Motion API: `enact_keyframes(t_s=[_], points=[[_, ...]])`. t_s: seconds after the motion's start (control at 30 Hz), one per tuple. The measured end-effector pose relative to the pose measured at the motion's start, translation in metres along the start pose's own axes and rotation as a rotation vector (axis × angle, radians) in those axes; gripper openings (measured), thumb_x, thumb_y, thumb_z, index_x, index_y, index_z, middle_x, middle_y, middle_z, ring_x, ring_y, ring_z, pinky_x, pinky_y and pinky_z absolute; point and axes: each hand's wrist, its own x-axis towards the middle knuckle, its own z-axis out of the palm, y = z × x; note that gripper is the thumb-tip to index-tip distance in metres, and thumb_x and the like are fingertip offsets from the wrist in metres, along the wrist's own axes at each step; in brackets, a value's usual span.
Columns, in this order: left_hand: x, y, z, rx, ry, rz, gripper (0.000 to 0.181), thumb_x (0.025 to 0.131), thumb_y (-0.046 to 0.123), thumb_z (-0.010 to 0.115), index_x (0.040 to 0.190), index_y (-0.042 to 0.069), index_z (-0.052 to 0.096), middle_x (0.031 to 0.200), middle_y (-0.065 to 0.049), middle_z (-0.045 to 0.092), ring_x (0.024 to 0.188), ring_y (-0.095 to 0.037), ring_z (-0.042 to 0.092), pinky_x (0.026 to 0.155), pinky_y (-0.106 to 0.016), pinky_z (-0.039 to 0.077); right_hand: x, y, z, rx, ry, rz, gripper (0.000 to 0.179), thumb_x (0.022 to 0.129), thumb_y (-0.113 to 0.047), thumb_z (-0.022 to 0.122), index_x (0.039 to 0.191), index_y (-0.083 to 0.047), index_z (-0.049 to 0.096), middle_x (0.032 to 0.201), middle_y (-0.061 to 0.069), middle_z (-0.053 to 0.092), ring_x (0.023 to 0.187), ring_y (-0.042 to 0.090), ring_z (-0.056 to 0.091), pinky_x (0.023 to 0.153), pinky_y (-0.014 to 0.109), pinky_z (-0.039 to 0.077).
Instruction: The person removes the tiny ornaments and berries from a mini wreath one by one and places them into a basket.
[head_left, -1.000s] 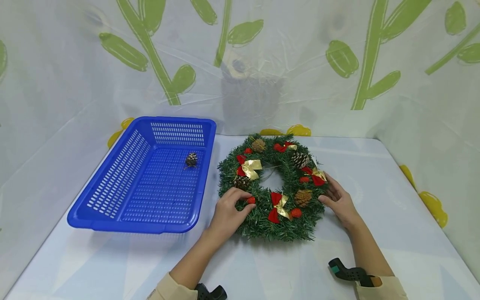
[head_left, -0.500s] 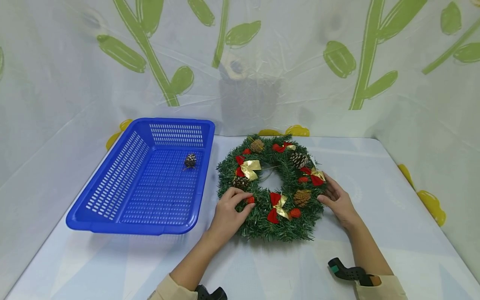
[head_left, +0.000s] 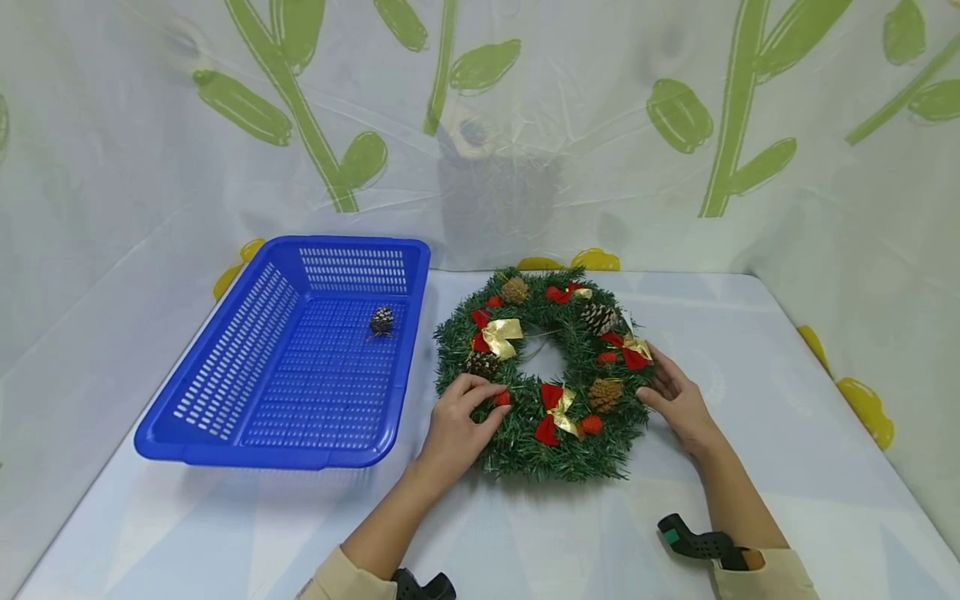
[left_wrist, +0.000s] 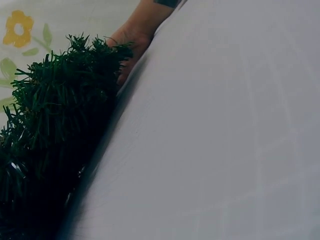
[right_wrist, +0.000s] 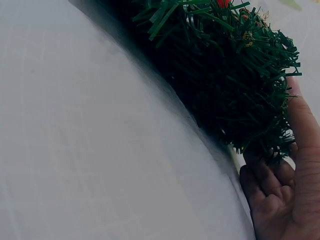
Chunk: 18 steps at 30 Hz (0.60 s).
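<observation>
A green tinsel wreath [head_left: 570, 461] lies on the table, dressed with red-and-gold bows, pine cones and red berries. Between thumb and fingers of my left hand [head_left: 453, 427] is a red berry ornament [head_left: 502, 398] at the wreath's lower left; its underside is hidden. My right hand [head_left: 681, 417] holds the wreath's right edge, beside a bow [head_left: 632, 351]. In the right wrist view, the thumb of my right hand [right_wrist: 280, 205] lies against the wreath's side while the other fingers curl beneath the wreath [right_wrist: 225, 85]. The left wrist view shows the wreath's green edge [left_wrist: 65, 95].
Left of the wreath stands a blue plastic basket [head_left: 330, 456], one small pine cone [head_left: 381, 321] inside it. A pale patterned cloth covers the table [head_left: 555, 542]. Behind rises a white curtain [head_left: 570, 125] printed with green leaves.
</observation>
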Motion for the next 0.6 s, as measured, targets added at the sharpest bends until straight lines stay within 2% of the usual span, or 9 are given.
enact_keyframes(t_s=[0.13, 0.33, 0.6], points=[[0.0008, 0.0007, -0.0009, -0.003, 0.018, 0.001, 0.023, 0.075, 0.006, 0.079, 0.096, 0.003, 0.073, 0.091, -0.005, 0.060, 0.085, -0.017, 0.060, 0.069, -0.028, 0.053, 0.0000, -0.0007, -0.0002, -0.002, -0.004, -0.005, 0.068, 0.096, -0.011, 0.055, 0.153, -0.017, 0.018, 0.154, 0.025, 0.015, 0.141, 0.038, 0.020, 0.096, 0.003, 0.031], [0.0043, 0.0022, -0.0032, -0.041, 0.079, 0.010, 0.024, 0.075, 0.005, 0.079, 0.097, 0.001, 0.072, 0.092, -0.007, 0.060, 0.085, -0.018, 0.060, 0.069, -0.029, 0.054, 0.0006, -0.0013, -0.0007, -0.013, 0.001, -0.006, 0.068, 0.096, -0.011, 0.055, 0.153, -0.019, 0.018, 0.154, 0.025, 0.016, 0.141, 0.030, 0.024, 0.095, 0.003, 0.032], [0.0061, 0.0030, -0.0053, -0.071, 0.077, 0.003, 0.027, 0.074, 0.004, 0.079, 0.099, -0.001, 0.071, 0.094, -0.007, 0.059, 0.089, -0.018, 0.060, 0.077, -0.026, 0.053, -0.0006, -0.0004, -0.0007, -0.010, -0.001, 0.000, 0.068, 0.096, -0.011, 0.054, 0.153, -0.019, 0.018, 0.154, 0.026, 0.016, 0.142, 0.028, 0.025, 0.096, 0.003, 0.031]])
